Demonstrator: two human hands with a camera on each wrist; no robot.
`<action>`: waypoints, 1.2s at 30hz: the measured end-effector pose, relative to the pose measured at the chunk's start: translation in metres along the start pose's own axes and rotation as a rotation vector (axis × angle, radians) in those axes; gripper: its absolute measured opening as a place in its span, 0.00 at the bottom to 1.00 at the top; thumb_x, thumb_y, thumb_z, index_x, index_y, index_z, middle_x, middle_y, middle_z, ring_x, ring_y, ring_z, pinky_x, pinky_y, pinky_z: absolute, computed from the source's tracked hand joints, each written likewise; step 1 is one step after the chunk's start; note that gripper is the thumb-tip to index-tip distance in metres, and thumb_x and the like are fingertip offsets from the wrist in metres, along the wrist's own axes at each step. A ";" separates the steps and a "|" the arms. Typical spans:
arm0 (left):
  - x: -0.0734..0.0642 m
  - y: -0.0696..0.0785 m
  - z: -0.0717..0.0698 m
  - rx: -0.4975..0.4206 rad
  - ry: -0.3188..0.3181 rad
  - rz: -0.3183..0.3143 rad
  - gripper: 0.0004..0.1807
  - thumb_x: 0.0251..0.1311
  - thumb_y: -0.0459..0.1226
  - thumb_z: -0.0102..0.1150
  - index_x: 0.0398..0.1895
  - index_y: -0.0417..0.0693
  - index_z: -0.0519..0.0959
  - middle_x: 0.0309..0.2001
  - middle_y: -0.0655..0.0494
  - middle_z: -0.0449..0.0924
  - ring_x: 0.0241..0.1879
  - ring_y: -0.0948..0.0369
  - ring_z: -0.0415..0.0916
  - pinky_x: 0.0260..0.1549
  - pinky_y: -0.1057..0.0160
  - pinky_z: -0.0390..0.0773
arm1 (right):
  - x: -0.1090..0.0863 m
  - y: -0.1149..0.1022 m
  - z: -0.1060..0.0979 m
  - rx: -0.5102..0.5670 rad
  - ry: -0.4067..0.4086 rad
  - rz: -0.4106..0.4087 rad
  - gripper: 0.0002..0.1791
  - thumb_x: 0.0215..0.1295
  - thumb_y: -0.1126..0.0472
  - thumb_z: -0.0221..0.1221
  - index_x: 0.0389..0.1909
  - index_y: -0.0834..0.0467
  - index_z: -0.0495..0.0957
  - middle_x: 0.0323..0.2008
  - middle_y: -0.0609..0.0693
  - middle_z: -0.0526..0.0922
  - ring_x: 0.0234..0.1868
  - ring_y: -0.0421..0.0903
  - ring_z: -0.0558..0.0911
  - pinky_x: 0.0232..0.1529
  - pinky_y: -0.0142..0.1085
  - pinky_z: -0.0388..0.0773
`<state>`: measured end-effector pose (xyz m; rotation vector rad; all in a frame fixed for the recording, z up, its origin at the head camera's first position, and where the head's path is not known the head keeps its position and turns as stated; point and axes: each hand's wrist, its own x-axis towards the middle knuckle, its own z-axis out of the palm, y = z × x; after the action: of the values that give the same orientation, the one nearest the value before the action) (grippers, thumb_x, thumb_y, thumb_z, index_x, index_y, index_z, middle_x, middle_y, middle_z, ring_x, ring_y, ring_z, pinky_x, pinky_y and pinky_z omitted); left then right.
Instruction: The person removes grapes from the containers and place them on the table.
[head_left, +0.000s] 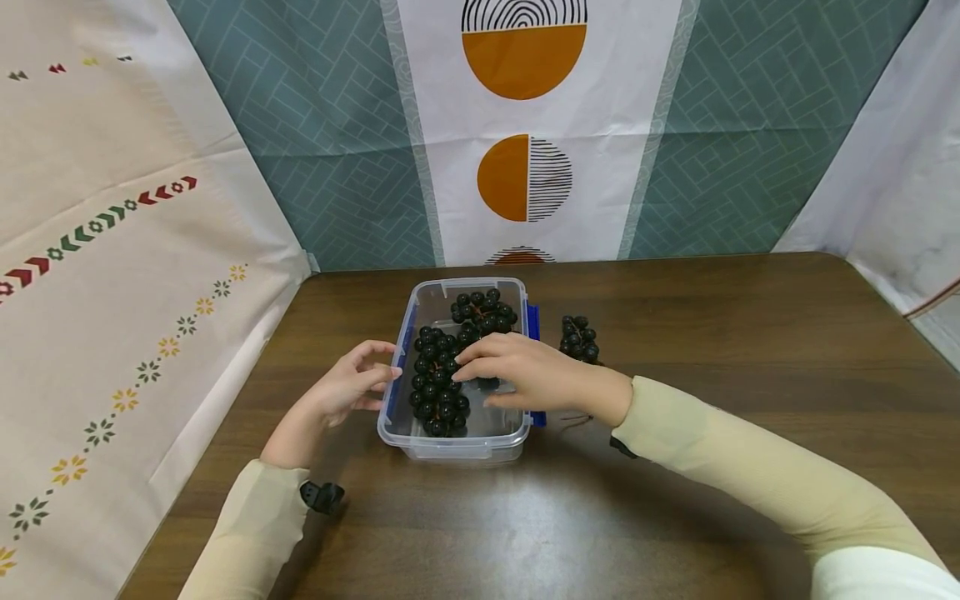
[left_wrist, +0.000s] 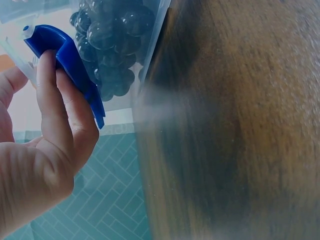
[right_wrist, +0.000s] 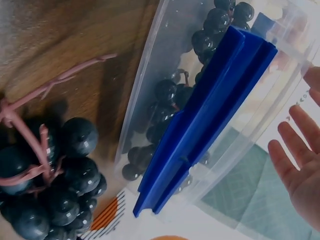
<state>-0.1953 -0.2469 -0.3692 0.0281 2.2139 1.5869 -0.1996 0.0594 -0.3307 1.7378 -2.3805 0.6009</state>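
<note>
A clear plastic food container (head_left: 465, 450) with blue side latches stands lidless on the table. Inside lie a bunch of dark grapes (head_left: 437, 387) along the left and another grape bunch (head_left: 480, 310) at the far end. My left hand (head_left: 352, 385) is at the container's left side, relaxed fingers touching the blue latch (left_wrist: 75, 65). Above the container's right half hovers my right hand (head_left: 517, 371), fingers spread and slightly bent, holding nothing; it partly covers the grapes. On the table to the right lies a third grape bunch (head_left: 578, 337), its reddish stem (right_wrist: 60, 77) visible in the right wrist view.
The brown wooden table (head_left: 720, 350) extends on both sides of the container. A patterned cloth (head_left: 337, 167) hangs behind the table's far edge. White embroidered cloth (head_left: 112, 317) borders the left side. A black band (head_left: 322, 497) is on the left wrist.
</note>
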 end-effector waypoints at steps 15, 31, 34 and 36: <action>-0.001 0.000 0.000 -0.012 0.005 -0.002 0.29 0.65 0.37 0.51 0.66 0.43 0.55 0.47 0.46 0.71 0.40 0.60 0.76 0.37 0.60 0.81 | 0.019 -0.002 0.019 -0.095 -0.024 -0.128 0.24 0.52 0.62 0.70 0.52 0.54 0.78 0.54 0.53 0.77 0.56 0.48 0.75 0.56 0.41 0.72; -0.002 0.000 0.001 -0.020 0.009 0.005 0.28 0.65 0.37 0.50 0.66 0.43 0.56 0.46 0.49 0.71 0.39 0.61 0.75 0.34 0.63 0.80 | 0.033 -0.008 0.034 -0.277 -0.171 -0.179 0.26 0.54 0.58 0.69 0.56 0.47 0.76 0.58 0.47 0.75 0.60 0.44 0.72 0.59 0.39 0.70; -0.002 0.000 0.001 -0.022 0.004 0.005 0.28 0.66 0.38 0.51 0.66 0.43 0.55 0.46 0.48 0.71 0.39 0.61 0.75 0.34 0.63 0.80 | 0.036 -0.009 0.038 -0.303 -0.201 -0.191 0.27 0.55 0.56 0.69 0.57 0.47 0.75 0.59 0.47 0.75 0.61 0.44 0.71 0.60 0.39 0.69; -0.001 -0.001 0.001 -0.021 0.005 0.003 0.28 0.66 0.38 0.51 0.66 0.44 0.56 0.46 0.48 0.71 0.40 0.61 0.76 0.34 0.62 0.80 | 0.037 -0.009 0.040 -0.317 -0.220 -0.196 0.27 0.55 0.56 0.68 0.57 0.47 0.75 0.59 0.47 0.74 0.62 0.45 0.70 0.60 0.39 0.69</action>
<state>-0.1934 -0.2463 -0.3697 0.0219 2.2019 1.6132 -0.1984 0.0087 -0.3524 1.9372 -2.2429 0.0031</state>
